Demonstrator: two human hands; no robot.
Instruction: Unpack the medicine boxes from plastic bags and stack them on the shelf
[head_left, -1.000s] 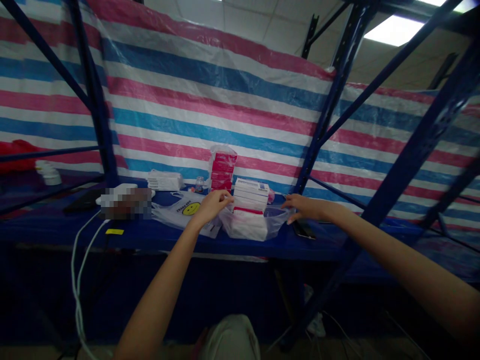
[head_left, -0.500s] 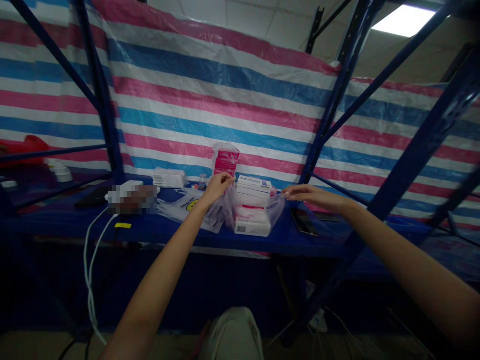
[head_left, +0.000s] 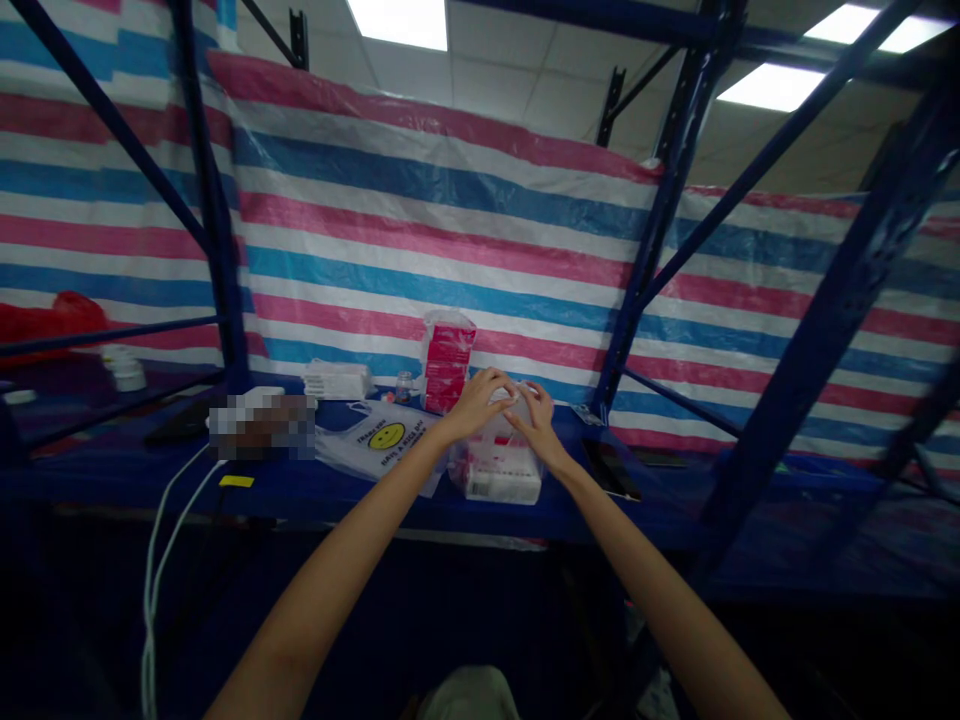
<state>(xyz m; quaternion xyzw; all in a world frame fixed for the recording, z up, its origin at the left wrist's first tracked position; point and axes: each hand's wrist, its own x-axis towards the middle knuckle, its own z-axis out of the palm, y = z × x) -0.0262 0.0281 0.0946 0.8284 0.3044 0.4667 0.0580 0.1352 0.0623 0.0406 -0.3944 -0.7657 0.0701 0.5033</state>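
A striped plastic sheet (head_left: pixel 435 215) in red, white and blue spans the back, facing me across the bench. In front of it stands a blue metal rack (head_left: pixel 652 230) with slanting braces. The rack's blue shelf (head_left: pixel 322 490) carries the objects below. On it, left of centre, lies a printed plastic bag (head_left: pixel 386 440), flattened, bearing a yellow smiling face. Just to its right, near the shelf's front edge, sits the boxed stack (head_left: pixel 504 478), white with red parts, within a translucent bag (head_left: pixel 457 466); its upper portion is largely covered by the hands. The left hand (head_left: pixel 482 402) arches over the top of the stack from the left, fingers bent; the right hand (head_left: pixel 538 428) meets it from the other side, thumb and fingers spread slightly. Their fingertips converge, nearly touching; from here I cannot tell whether either pinches the film. Behind the left hand, a red package (head_left: pixel 448 365) stands upright in clear wrapping. Further left lie white packets (head_left: pixel 337 381); right of the stack, a dark phone-like device (head_left: pixel 611 468) lies flat. A small jar (head_left: pixel 403 388) stands between packets and red package. Smallest is a yellow label (head_left: pixel 236 481) at the shelf's front.
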